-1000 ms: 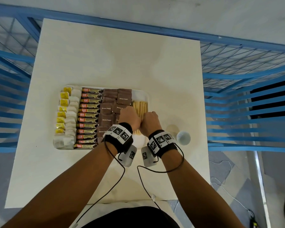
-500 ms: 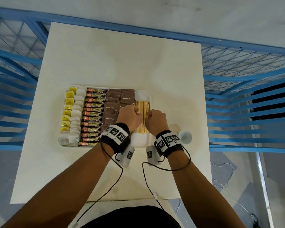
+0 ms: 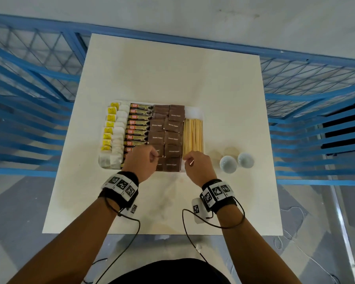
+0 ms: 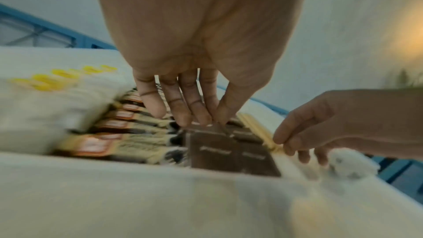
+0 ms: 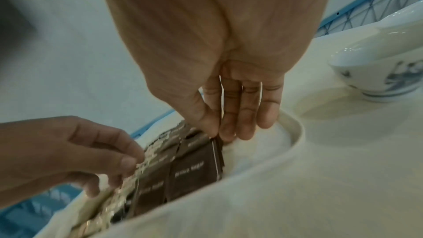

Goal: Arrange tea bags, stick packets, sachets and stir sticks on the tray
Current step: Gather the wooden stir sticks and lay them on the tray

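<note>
A white tray (image 3: 195, 113) holds, from left to right, tea bags (image 3: 115, 132), stick packets (image 3: 139, 124), brown sugar sachets (image 3: 172, 128) and wooden stir sticks (image 3: 193, 136). My left hand (image 3: 152, 158) hovers over the near end of the sachet rows. In the left wrist view its thumb and fingers (image 4: 213, 121) come together on the edge of a brown sachet (image 4: 213, 149). My right hand (image 3: 188, 160) is at the near end of the stir sticks and pinches one stick (image 3: 191, 162) between thumb and forefinger. The near ends of the packet rows are hidden under the hands.
Two small white bowls (image 3: 228, 163) (image 3: 245, 159) stand on the table just right of the tray; one shows in the right wrist view (image 5: 377, 71). Blue metal racks (image 3: 316, 128) flank the white table (image 3: 172, 68) on both sides and behind.
Both hands have drawn back toward the tray's near edge, uncovering the stir sticks. The left hand has shifted left from the sticks to the sachets.
</note>
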Motion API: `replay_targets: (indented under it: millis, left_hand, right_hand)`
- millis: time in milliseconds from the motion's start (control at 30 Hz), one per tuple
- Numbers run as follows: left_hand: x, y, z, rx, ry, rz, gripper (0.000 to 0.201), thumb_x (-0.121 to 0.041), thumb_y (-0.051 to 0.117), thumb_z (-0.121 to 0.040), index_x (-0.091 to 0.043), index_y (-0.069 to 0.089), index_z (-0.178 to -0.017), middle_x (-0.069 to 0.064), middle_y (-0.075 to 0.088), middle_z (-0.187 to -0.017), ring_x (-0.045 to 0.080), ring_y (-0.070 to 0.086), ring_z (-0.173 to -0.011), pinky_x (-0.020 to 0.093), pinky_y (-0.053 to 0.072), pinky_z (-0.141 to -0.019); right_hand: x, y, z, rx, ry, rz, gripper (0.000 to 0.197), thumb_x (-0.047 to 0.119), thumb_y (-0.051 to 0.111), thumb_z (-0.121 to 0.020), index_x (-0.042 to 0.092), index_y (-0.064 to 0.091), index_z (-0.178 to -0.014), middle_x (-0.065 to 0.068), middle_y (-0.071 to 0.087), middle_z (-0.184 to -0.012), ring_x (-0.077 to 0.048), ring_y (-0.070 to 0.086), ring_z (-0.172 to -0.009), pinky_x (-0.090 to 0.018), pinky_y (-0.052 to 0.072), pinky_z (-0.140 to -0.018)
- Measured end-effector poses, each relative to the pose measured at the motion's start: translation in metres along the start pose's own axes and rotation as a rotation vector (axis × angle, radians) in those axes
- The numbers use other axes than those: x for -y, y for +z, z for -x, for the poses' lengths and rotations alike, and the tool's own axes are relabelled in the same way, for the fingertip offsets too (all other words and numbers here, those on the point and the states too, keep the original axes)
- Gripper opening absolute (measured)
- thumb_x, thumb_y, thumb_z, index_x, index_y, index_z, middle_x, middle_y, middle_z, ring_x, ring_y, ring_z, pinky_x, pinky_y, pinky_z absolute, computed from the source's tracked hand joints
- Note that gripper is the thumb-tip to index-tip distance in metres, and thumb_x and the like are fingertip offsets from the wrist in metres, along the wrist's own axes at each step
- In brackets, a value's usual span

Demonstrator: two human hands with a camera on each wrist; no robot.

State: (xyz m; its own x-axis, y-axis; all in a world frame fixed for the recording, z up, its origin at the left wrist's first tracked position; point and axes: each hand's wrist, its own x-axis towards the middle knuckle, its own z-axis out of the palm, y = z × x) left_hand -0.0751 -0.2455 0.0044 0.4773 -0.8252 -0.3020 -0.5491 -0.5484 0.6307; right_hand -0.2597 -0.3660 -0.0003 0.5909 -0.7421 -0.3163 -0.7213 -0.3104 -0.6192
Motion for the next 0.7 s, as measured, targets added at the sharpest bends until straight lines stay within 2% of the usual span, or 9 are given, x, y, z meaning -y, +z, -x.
replay_targets:
  millis: [67,133,200,267,367,433,533,700]
  left_hand:
    - [0.024,-0.004,0.015,-0.026,0.0,-0.129,0.014,-0.018,0.076,-0.081,-0.023,0.067,-0.092,-0.002,0.066,-0.095,0.026,0.061,-0.093,0.043,0.051,-0.085]
    - [0.046,-0.007,0.026,-0.022,0.017,-0.252,0.023,-0.019,0.079,-0.078,-0.019,0.068,-0.098,0.004,0.064,-0.104,0.033,0.057,-0.1,0.044,0.047,-0.087]
    - [0.063,-0.01,0.033,0.017,0.034,-0.289,0.025,-0.017,0.081,-0.077,-0.017,0.069,-0.1,0.006,0.063,-0.108,0.034,0.055,-0.103,0.046,0.047,-0.088]
    - [0.075,-0.012,0.036,0.02,0.078,-0.246,0.019,-0.008,0.078,-0.079,-0.016,0.069,-0.095,0.005,0.063,-0.105,0.032,0.055,-0.1,0.046,0.048,-0.086]
    - [0.085,-0.013,0.035,-0.03,0.12,-0.193,0.017,0.002,0.069,-0.082,-0.014,0.07,-0.087,0.002,0.064,-0.097,0.028,0.056,-0.094,0.045,0.052,-0.075]
    - [0.086,-0.013,0.034,-0.033,0.139,-0.19,0.017,0.002,0.069,-0.081,-0.014,0.071,-0.085,0.0,0.063,-0.094,0.026,0.056,-0.092,0.044,0.053,-0.071]
    - [0.085,-0.014,0.028,-0.034,0.156,-0.187,0.015,0.0,0.072,-0.079,-0.013,0.072,-0.085,0.0,0.064,-0.091,0.025,0.056,-0.091,0.042,0.053,-0.071]
    - [0.077,-0.02,0.006,-0.079,0.197,-0.168,0.016,0.002,0.074,-0.076,-0.013,0.072,-0.084,0.0,0.065,-0.089,0.025,0.057,-0.092,0.039,0.052,-0.071]
  right_hand:
    - [-0.005,0.013,0.011,0.036,-0.023,0.135,0.016,0.012,0.065,-0.087,0.017,0.072,-0.1,-0.002,0.067,-0.104,-0.021,0.059,-0.099,-0.035,0.052,-0.089]
    - [-0.011,0.025,0.019,0.049,-0.032,0.272,0.019,0.022,0.07,-0.086,0.018,0.071,-0.105,-0.003,0.065,-0.109,-0.025,0.054,-0.107,-0.038,0.047,-0.094]
    - [-0.015,0.035,0.023,0.025,-0.039,0.354,0.023,0.028,0.072,-0.087,0.019,0.071,-0.108,-0.002,0.064,-0.111,-0.026,0.052,-0.11,-0.038,0.045,-0.095]
    - [-0.017,0.041,0.025,-0.033,-0.054,0.379,0.019,0.026,0.07,-0.089,0.019,0.072,-0.106,-0.002,0.064,-0.109,-0.027,0.052,-0.109,-0.038,0.044,-0.095]
    - [-0.017,0.045,0.024,-0.093,-0.075,0.342,0.007,0.016,0.07,-0.089,0.014,0.071,-0.095,-0.004,0.063,-0.098,-0.028,0.052,-0.1,-0.041,0.046,-0.089]
    - [-0.018,0.047,0.022,-0.115,-0.1,0.333,0.004,0.01,0.071,-0.087,0.012,0.068,-0.089,-0.004,0.062,-0.093,-0.027,0.052,-0.094,-0.043,0.049,-0.083]
    - [-0.018,0.047,0.021,-0.173,-0.13,0.344,0.01,0.005,0.07,-0.086,0.013,0.065,-0.085,-0.003,0.059,-0.089,-0.026,0.051,-0.088,-0.039,0.047,-0.076]
    - [-0.013,0.041,0.004,-0.261,-0.116,0.35,0.01,0.004,0.069,-0.086,0.012,0.064,-0.086,-0.004,0.058,-0.09,-0.025,0.051,-0.088,-0.037,0.047,-0.076]
